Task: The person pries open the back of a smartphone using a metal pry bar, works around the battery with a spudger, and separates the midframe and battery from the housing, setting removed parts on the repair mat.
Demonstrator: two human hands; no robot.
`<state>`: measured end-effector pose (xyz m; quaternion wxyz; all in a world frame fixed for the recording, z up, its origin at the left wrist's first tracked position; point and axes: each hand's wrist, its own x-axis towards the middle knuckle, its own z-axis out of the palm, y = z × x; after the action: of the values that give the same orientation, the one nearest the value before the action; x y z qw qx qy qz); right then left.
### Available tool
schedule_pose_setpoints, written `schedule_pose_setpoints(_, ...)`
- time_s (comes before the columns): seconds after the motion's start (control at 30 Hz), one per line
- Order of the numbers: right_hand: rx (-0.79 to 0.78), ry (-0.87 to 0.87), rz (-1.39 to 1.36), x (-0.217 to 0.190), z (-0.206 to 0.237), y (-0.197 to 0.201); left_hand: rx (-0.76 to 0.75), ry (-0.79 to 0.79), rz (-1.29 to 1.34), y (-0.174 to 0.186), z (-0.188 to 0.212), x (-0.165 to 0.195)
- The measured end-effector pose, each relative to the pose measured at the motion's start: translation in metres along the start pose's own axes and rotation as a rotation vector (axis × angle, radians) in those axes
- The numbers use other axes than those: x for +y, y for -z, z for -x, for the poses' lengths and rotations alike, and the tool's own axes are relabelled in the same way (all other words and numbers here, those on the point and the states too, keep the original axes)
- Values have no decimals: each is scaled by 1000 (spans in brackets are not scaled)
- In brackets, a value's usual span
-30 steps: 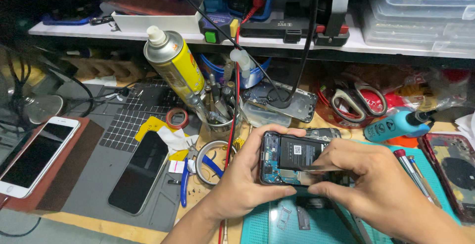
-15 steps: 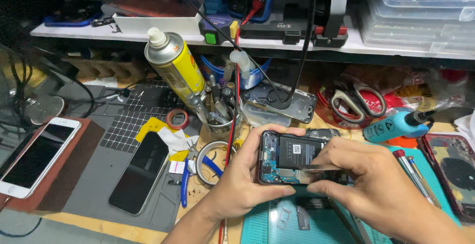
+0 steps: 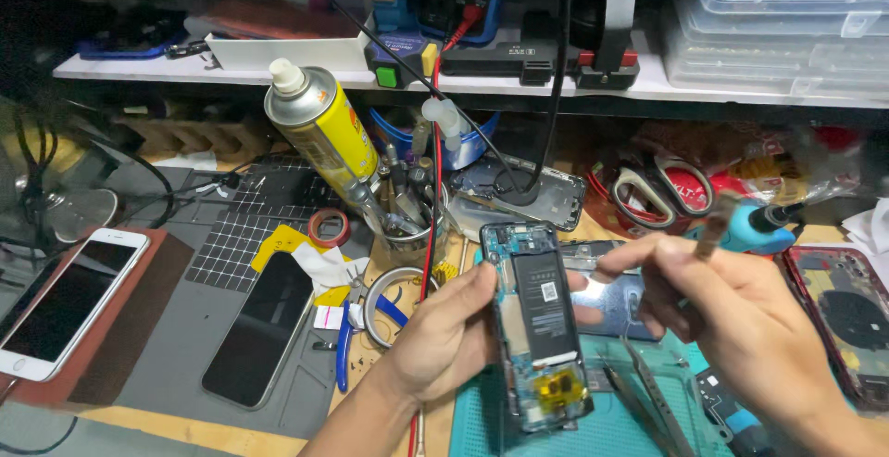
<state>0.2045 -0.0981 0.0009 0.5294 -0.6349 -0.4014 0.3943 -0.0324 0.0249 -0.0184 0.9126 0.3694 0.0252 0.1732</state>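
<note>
Two hands work above the tabletop's front edge. Left hand [image 3: 444, 341] has its fingers clenched around an opened phone [image 3: 542, 323], back cover off, held upright with the battery and circuit boards showing. Right hand [image 3: 741, 318] hovers just beside it, fingers pinched on a small blurred part [image 3: 715, 225]. Tweezers [image 3: 653, 397] lie on the teal mat [image 3: 482, 420] below. A yellow spray can [image 3: 319, 128] leans further back, and a black phone [image 3: 259, 327] lies on the grey mat [image 3: 176, 327] toward the left edge.
</note>
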Motion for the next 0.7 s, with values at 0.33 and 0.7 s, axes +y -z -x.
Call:
schedule_pose_setpoints(0.33,217,116,-182,-12,8,0,-76,155,144,1,3,-14)
schedule_pose_setpoints(0.7,121,510,5,-2,18,-3,0,108,45,-17,-1,-16)
